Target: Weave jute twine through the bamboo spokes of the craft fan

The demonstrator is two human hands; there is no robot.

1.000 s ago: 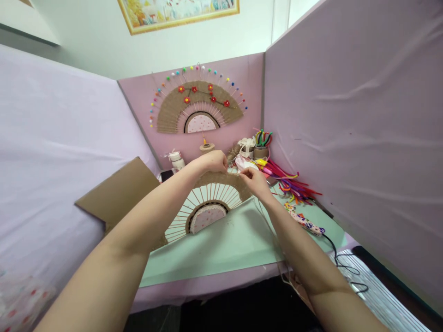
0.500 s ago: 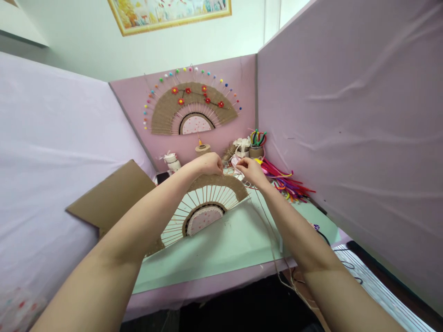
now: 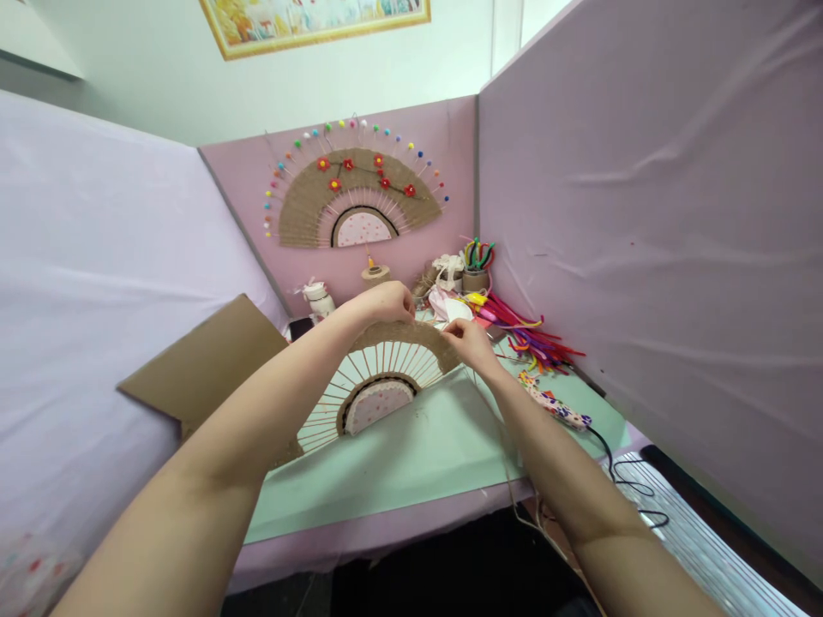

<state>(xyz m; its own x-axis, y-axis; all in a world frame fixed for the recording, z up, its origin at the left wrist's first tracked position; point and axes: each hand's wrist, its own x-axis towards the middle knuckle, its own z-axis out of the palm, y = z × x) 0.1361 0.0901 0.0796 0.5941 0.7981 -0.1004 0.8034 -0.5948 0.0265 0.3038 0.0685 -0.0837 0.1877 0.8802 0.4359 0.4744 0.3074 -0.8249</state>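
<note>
A half-round craft fan [image 3: 386,343] lies on the pale green table. Thin sticks spread from its pink dotted centre [image 3: 379,407], trimmed with white lace and a dark braid, and a brown twine-like band runs over their outer part. At the band's top edge, my left hand [image 3: 391,302] is closed, its fingertips pinching down on the fan. My right hand [image 3: 469,341] is pinched at the band's right part, close to my left. Brown twine [image 3: 514,493] trails past my right forearm over the table's front edge; the bit between my fingertips is too small to see clearly.
A glue gun [image 3: 556,404] with a black cord lies right of my forearm. Behind are colourful pipe cleaners [image 3: 527,330], a twine roll [image 3: 375,274] and a white bottle [image 3: 319,300]. Cardboard [image 3: 206,364] leans left. A finished fan [image 3: 363,193] hangs on the pink partition.
My right hand has come down and towards me, from above the fan to its band edge. The glue gun now shows beside my forearm. My left hand has stayed in place.
</note>
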